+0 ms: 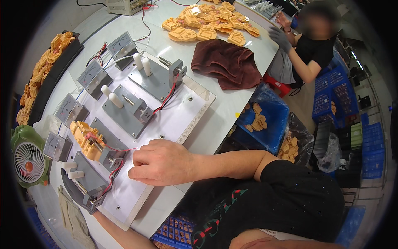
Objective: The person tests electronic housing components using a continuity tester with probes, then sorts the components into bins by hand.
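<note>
My right hand [161, 162], bare, is closed with its fingers curled down over the front of a white board [174, 124]. Its fingertips are hidden, so I cannot tell what they hold. A thin red wire [124, 150] runs from a yellow-orange plastic part [86, 139] and ends beside its knuckles. That part sits on a grey test fixture [108, 135]. My left hand [76, 193], in a dark grey glove, is mostly hidden behind the nearest fixture [85, 176], which carries white pegs [75, 174]. The left fingers cannot be made out.
Meters [89, 79] stand behind the fixtures. Yellow-orange parts fill a black tray [62, 68] and form a far pile [207, 23]. A brown cloth [226, 62], a green fan [29, 159] and a blue bin [271, 120] are around. A co-worker [311, 50] sits at far right.
</note>
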Action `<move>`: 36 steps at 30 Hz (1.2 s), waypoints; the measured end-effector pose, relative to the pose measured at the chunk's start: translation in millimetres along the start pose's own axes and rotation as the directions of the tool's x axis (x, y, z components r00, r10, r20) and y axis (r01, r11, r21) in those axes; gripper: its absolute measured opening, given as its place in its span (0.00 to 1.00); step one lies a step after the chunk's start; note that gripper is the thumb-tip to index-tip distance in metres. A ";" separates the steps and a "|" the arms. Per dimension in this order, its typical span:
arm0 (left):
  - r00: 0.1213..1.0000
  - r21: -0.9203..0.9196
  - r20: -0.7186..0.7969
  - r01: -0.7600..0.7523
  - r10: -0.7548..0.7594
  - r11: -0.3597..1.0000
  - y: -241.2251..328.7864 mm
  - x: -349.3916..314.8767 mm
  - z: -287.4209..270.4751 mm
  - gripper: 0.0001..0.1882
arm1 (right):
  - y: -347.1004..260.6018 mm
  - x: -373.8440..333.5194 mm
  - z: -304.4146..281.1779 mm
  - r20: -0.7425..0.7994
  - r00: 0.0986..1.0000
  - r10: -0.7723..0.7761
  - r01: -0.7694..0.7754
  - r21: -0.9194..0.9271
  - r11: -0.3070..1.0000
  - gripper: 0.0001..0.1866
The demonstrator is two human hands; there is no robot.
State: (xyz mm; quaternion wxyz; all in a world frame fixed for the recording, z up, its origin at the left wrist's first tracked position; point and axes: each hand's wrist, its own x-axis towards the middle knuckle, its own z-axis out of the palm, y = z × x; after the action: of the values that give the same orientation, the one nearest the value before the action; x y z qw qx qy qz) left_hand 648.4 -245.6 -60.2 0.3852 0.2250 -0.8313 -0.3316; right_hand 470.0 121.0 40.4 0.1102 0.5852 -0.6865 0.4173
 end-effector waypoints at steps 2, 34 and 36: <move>0.991 -0.151 0.022 0.132 -0.131 0.980 -3.9 1.4 -1.3 0.32 | -0.5 0.0 -0.2 0.002 1.000 0.002 -0.002 -0.006 1.000 0.05; 0.985 -0.140 -0.034 0.165 -0.171 0.976 -16.8 3.9 -1.2 0.31 | 2.4 -0.1 2.2 -0.020 0.999 -0.040 0.040 -0.005 0.999 0.07; 0.986 -0.142 -0.031 0.159 -0.165 0.977 -18.1 3.2 -1.5 0.30 | 2.4 -0.5 1.9 -0.013 0.999 -0.036 0.036 -0.010 0.999 0.07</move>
State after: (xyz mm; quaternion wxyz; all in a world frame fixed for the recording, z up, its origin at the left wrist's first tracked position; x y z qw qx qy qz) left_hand 649.7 -260.4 -71.0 0.3892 0.2714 -0.7767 -0.4142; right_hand 468.6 119.9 37.8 0.1251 0.5943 -0.6771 0.4156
